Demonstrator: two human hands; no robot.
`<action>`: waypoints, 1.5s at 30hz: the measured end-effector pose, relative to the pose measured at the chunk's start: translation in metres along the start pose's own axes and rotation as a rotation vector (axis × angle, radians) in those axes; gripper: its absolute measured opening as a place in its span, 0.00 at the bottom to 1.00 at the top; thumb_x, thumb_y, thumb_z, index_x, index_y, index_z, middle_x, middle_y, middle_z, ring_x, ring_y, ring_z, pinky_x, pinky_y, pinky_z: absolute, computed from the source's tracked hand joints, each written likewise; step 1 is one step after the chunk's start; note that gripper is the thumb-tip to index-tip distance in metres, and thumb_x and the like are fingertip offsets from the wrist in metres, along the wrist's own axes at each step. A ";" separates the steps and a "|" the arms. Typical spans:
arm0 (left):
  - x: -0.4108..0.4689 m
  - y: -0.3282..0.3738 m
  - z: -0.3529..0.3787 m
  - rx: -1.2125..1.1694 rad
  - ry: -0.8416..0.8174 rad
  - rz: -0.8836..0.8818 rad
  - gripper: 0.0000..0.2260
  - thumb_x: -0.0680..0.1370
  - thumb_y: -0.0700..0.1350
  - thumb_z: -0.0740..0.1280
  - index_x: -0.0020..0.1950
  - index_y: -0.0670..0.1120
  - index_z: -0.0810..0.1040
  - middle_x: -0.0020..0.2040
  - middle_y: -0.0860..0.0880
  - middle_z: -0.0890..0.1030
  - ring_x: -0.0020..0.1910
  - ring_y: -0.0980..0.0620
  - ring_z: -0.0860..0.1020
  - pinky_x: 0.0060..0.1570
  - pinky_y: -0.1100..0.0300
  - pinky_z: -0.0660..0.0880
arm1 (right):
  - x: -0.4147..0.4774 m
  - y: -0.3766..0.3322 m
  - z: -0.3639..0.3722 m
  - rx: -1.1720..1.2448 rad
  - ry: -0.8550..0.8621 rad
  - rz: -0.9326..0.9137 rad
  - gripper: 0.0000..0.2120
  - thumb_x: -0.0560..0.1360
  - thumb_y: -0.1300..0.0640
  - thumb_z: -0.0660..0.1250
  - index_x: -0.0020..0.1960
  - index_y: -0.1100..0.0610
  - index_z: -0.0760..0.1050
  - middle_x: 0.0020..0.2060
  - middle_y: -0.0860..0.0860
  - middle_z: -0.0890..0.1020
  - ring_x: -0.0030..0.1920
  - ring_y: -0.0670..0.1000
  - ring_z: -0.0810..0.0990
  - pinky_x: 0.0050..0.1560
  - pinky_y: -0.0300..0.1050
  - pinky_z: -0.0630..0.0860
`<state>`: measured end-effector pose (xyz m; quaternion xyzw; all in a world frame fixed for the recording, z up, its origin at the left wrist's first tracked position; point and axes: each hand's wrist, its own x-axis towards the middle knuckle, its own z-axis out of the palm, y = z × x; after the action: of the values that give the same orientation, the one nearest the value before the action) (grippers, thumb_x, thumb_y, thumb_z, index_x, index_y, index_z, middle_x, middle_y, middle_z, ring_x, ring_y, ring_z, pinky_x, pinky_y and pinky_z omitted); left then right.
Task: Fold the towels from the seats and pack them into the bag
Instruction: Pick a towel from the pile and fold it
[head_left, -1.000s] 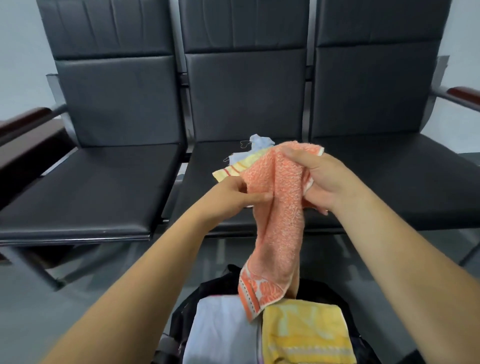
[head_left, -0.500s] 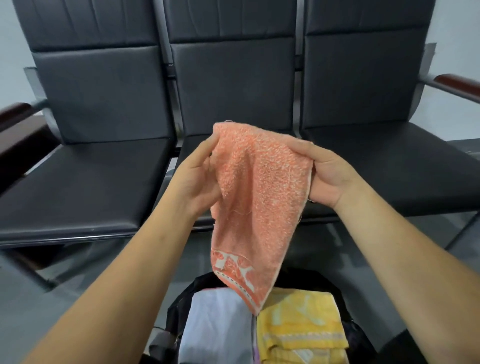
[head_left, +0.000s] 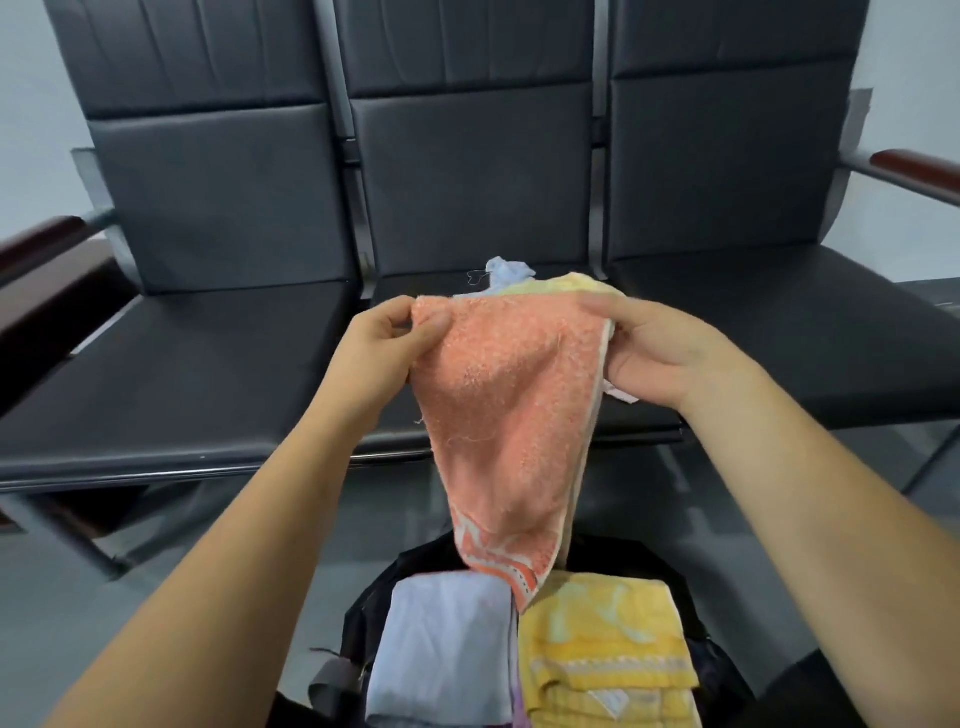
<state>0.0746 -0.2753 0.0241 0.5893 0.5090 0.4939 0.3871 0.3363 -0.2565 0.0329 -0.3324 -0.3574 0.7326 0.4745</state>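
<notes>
At mid-frame we hold an orange towel (head_left: 509, 415) by its top corners, our left hand (head_left: 384, 353) pinching one and our right hand (head_left: 660, 353) gripping the other. Its lower tip hangs over the black bag (head_left: 363, 613) at the bottom edge, where a folded pale blue towel (head_left: 441, 649) and a folded yellow towel (head_left: 602, 634) lie side by side.

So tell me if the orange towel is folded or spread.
Folded over: the orange towel hangs from left hand and right hand, layered edges showing along one side.
</notes>
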 end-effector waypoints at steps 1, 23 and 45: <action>0.000 0.002 0.003 -0.116 0.028 -0.067 0.06 0.81 0.47 0.70 0.52 0.46 0.85 0.44 0.47 0.85 0.42 0.52 0.80 0.43 0.54 0.75 | 0.001 0.002 -0.001 0.121 -0.052 -0.033 0.25 0.72 0.60 0.75 0.66 0.67 0.75 0.60 0.58 0.83 0.60 0.54 0.82 0.65 0.53 0.78; 0.011 0.007 -0.017 -0.460 -0.040 -0.060 0.12 0.83 0.45 0.66 0.61 0.39 0.80 0.42 0.48 0.80 0.38 0.52 0.76 0.41 0.58 0.74 | 0.002 0.004 0.010 -0.098 -0.103 -0.135 0.18 0.81 0.60 0.66 0.69 0.65 0.75 0.55 0.57 0.83 0.53 0.54 0.83 0.57 0.51 0.82; 0.008 0.006 -0.016 -0.312 -0.041 -0.031 0.09 0.76 0.39 0.71 0.56 0.41 0.83 0.48 0.46 0.87 0.49 0.50 0.84 0.56 0.56 0.81 | 0.003 -0.006 -0.004 -0.250 0.054 -0.283 0.10 0.79 0.66 0.68 0.59 0.68 0.81 0.52 0.62 0.85 0.51 0.56 0.85 0.56 0.50 0.83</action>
<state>0.0599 -0.2693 0.0350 0.5240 0.4272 0.5487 0.4918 0.3410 -0.2515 0.0355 -0.3546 -0.4758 0.5993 0.5373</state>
